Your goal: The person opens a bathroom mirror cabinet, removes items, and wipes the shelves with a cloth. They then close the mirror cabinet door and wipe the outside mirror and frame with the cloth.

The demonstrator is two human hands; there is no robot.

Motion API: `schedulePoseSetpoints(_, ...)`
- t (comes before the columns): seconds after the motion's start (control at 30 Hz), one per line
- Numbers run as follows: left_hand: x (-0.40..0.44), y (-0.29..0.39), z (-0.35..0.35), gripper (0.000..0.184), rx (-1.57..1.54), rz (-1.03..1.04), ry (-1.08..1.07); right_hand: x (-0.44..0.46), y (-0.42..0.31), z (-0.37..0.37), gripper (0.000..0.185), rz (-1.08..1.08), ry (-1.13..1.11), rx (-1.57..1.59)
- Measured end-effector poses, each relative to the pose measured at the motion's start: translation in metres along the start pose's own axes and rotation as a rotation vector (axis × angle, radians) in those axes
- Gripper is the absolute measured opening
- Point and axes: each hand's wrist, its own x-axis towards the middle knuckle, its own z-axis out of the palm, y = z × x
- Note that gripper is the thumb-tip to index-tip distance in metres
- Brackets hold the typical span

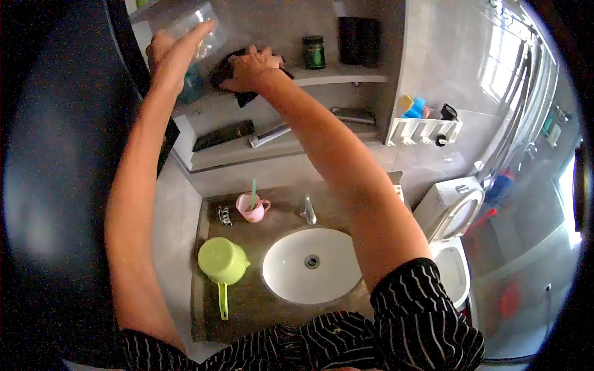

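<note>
At the upper left, my left hand (pixel 176 52) grips a clear plastic container (pixel 213 38), lifted above the upper shelf and tilted. My right hand (pixel 252 67) presses a dark cloth (pixel 242 98) onto that shelf (pixel 334 74), fingers bent over it. The cloth droops over the shelf's front edge. Below my left hand stands a bluish translucent thing (pixel 193 83), partly covered by my wrist. To the right of my right hand are a green jar (pixel 314 52) with a dark lid and a black box-like container (pixel 359 40).
On the lower shelf lie a dark flat case (pixel 224 135) and a long silvery box (pixel 270 134). Below are a white basin (pixel 291 275), a tap (pixel 309 210), a pink cup (pixel 249 210) and a green dipper (pixel 223 260). A wall rack (pixel 427 131) and toilet (pixel 448 210) are at right.
</note>
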Motion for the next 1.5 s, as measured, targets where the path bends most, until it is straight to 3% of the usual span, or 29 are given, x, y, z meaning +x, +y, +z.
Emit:
schedulePoseSetpoints(0.2, 0.002, -0.014, 0.005, 0.042, 0.029, -0.092, -0.052, 0.005, 0.019, 0.002, 0.054, -0.033, 0.02, 0.083)
schedulePoseSetpoints(0.3, -0.01, -0.003, 0.01, 0.042, 0.003, -0.068, -0.062, -0.02, 0.041, -0.006, 0.044, -0.256, 0.128, 0.05)
schedulePoseSetpoints(0.4, -0.009, -0.019, 0.017, 0.071, 0.14, -0.11, -0.012, -0.079, 0.063, -0.02, 0.042, -0.356, 0.261, 0.002)
schedulePoseSetpoints(0.43, -0.001, -0.038, 0.022, 0.08, 0.219, -0.13, 0.026, -0.105, 0.07, -0.025, 0.044, -0.331, 0.264, 0.088)
schedulePoseSetpoints(0.47, 0.01, -0.065, 0.023, 0.103, 0.144, -0.164, -0.101, -0.131, 0.079, -0.027, 0.046, -0.307, 0.268, 0.171)
schedulePoseSetpoints(0.57, -0.006, -0.083, 0.047, 0.108, 0.153, -0.183, -0.072, -0.193, 0.112, -0.022, 0.046, -0.221, 0.209, 0.34)
schedulePoseSetpoints(0.6, -0.007, -0.09, 0.052, 0.111, 0.308, -0.153, -0.056, -0.206, 0.127, -0.018, 0.049, -0.159, 0.159, 0.402)
schedulePoseSetpoints(0.73, -0.004, -0.125, 0.066, 0.107, 0.263, -0.178, -0.029, -0.249, 0.171, -0.02, 0.052, -0.001, 0.244, 0.508)
schedulePoseSetpoints(0.83, 0.003, -0.131, 0.071, 0.1, 0.44, -0.048, 0.081, -0.267, 0.192, -0.031, 0.051, 0.051, 0.276, 0.542)
schedulePoseSetpoints(0.93, -0.04, -0.061, 0.08, 0.091, 0.879, 0.381, 0.323, -0.277, 0.196, -0.041, 0.052, 0.086, 0.283, 0.583)
schedulePoseSetpoints(1.03, -0.049, -0.028, 0.11, 0.079, 0.633, 0.686, 0.195, -0.277, 0.194, -0.046, 0.052, 0.033, 0.317, 0.613)
schedulePoseSetpoints(1.1, -0.044, -0.028, 0.143, 0.073, 0.389, 0.347, -0.043, -0.275, 0.194, -0.041, 0.052, 0.019, 0.329, 0.629)
schedulePoseSetpoints(1.13, -0.038, -0.031, 0.164, 0.068, 0.41, 0.27, -0.015, -0.274, 0.19, -0.04, 0.053, 0.045, 0.321, 0.652)
schedulePoseSetpoints(1.23, -0.017, -0.037, 0.198, 0.066, 0.318, -0.05, -0.198, -0.273, 0.183, -0.043, 0.056, 0.088, 0.303, 0.605)
schedulePoseSetpoints(1.37, -0.002, -0.061, 0.223, 0.056, 0.14, -0.012, -0.271, -0.276, 0.183, -0.054, 0.056, 0.097, 0.288, 0.641)
schedulePoseSetpoints(1.5, 0.002, -0.074, 0.236, 0.051, 0.154, -0.08, -0.172, -0.269, 0.186, -0.058, 0.055, 0.103, 0.313, 0.597)
